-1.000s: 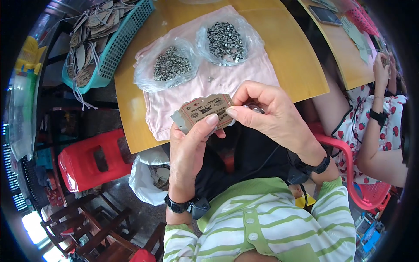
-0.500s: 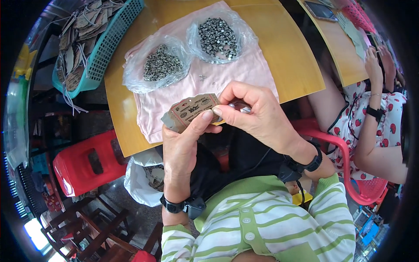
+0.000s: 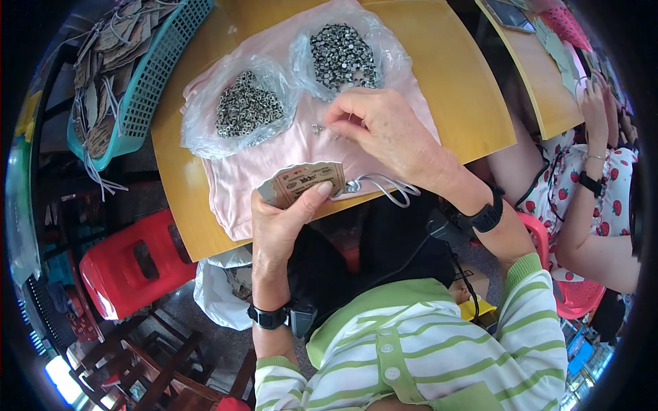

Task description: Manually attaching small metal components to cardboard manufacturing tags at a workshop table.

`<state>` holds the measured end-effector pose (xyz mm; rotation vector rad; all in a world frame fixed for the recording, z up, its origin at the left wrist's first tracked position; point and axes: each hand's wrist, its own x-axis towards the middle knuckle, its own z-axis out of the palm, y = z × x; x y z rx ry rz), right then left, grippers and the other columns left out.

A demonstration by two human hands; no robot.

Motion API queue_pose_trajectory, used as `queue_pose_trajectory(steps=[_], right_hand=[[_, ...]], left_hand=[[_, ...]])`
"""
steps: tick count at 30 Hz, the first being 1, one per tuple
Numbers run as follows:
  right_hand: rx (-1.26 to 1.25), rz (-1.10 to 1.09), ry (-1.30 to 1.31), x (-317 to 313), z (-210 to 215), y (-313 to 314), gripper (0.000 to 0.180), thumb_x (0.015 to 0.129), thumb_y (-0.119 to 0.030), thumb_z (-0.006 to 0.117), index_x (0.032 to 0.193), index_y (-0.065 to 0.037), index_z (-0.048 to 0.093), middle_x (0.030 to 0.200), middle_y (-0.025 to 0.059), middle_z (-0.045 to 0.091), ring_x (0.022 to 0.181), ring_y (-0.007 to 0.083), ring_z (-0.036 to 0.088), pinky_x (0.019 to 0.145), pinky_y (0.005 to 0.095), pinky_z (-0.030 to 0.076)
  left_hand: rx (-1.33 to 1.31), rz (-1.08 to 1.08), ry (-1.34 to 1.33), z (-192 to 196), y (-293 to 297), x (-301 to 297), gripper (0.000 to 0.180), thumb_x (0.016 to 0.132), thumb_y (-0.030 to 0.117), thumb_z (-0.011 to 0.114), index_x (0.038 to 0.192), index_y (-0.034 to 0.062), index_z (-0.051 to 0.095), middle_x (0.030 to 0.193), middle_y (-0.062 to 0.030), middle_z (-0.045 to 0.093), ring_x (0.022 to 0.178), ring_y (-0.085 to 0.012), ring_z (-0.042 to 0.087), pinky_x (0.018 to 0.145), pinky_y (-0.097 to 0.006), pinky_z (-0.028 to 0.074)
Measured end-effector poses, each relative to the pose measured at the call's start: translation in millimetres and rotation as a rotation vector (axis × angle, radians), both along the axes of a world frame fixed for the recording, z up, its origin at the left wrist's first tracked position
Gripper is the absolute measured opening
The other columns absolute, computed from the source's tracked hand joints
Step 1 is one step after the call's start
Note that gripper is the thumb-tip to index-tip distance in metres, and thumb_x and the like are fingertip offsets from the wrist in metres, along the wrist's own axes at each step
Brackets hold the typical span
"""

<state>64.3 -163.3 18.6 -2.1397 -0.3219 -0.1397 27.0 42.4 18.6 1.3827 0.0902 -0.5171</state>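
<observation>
Cardboard tag [image 3: 301,185] is pinched in the left hand [image 3: 277,222], with the thumb flat on its printed face and the other fingers behind it. It is held up over the near edge of the table, with its wavy edge on top. A loop of grey cord [image 3: 394,188] hangs from its right end, and no hand is on the cord. The right hand [image 3: 397,133] is over the pink cloth [image 3: 229,188], with its thumb and first finger bent so their tips come close together. I cannot tell if they have anything between them. Some tiny metal bits [image 3: 318,129] lie on the cloth just beside those tips. The step in hand looks like picking at these little bits while the left hand holds the tag. My guess is that the next move calls for a small, soft pinch on the right and a still hand on the left. Farther out on the cloth are two clear bags: the left bag [image 3: 195,137] has ring-like metal pieces, and the right bag [image 3: 301,55] has shiny round ones. Both sit on the yellow table [image 3: 466,89].
</observation>
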Motion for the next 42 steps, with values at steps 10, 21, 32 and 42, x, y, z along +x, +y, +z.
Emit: queue_pose_trajectory(steps=[10, 21, 32, 42], right_hand=[[-0.142, 0.006, -0.043, -11, 1, -1, 0.006, 0.081, -0.004, 0.064, 0.085, -0.001, 0.061, 0.082, 0.0160, 0.061, 0.078, 0.0362, 0.062, 0.067, 0.0423, 0.049], [-0.298, 0.065, -0.190, -12, 0, 1, 0.013, 0.076, 0.001, 0.065, 0.086, 0.000, 0.056, 0.081, 0.0142, 0.056, 0.074, 0.0346, 0.059, 0.063, 0.0392, 0.048], [-0.232, 0.007, -0.024, -13, 5, -11, 0.008, 0.080, 0.000, 0.061, 0.088, 0.001, 0.060, 0.085, 0.0196, 0.061, 0.083, 0.0373, 0.062, 0.072, 0.0423, 0.051], [-0.224, 0.027, -0.101, -10, 4, -15, 0.005, 0.082, -0.004, 0.063, 0.085, -0.001, 0.061, 0.084, 0.0160, 0.063, 0.081, 0.0358, 0.063, 0.071, 0.0407, 0.050]], left_hand=[[0.025, 0.002, -0.010, -1, 0, -2, 0.024, 0.082, 0.006, 0.074, 0.102, -0.0045, 0.066, 0.092, -0.0103, 0.070, 0.079, -0.0143, 0.067, 0.072, -0.028, 0.059], [0.051, 0.051, 0.007, 2, -2, -2, 0.029, 0.081, 0.012, 0.076, 0.103, -0.0036, 0.067, 0.087, -0.0082, 0.070, 0.074, -0.0124, 0.066, 0.067, -0.025, 0.056], [0.037, 0.032, -0.039, -3, 0, 0, 0.028, 0.082, 0.016, 0.076, 0.102, -0.0009, 0.068, 0.079, -0.0028, 0.068, 0.063, -0.0048, 0.058, 0.052, -0.018, 0.041], [0.021, 0.037, -0.028, -3, -1, 0, 0.028, 0.082, 0.015, 0.076, 0.103, -0.0012, 0.068, 0.078, -0.0024, 0.067, 0.063, -0.0050, 0.058, 0.052, -0.017, 0.041]])
